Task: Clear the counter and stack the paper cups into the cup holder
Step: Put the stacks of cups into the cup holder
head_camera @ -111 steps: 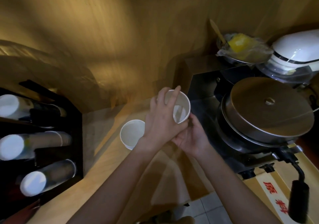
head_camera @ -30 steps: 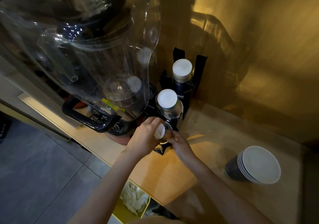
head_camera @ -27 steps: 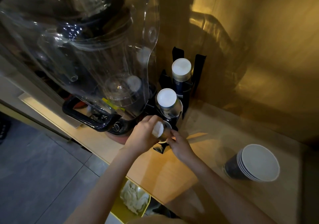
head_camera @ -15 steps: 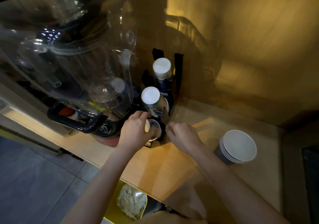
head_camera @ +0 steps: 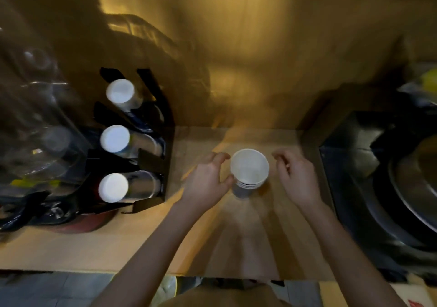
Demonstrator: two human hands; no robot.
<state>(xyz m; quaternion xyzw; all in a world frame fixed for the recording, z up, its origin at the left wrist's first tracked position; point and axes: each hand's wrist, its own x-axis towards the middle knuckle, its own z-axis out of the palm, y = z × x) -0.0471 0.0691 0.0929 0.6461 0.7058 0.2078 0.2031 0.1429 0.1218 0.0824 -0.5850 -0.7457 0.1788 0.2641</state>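
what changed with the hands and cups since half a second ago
Both hands left the cup holder and moved right to the cup stack on the counter. The left hand now touches its side; the right hand hovers open beside it. The small cup the left hand held there is gone from its grip. The stack stayed upright.

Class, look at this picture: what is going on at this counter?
A person is reaching with both hands for a nested stack of paper cups standing on the wooden counter. The left hand is open beside it, thumb about touching; the right hand hovers apart. The black cup holder at left already has cups in all three slots.
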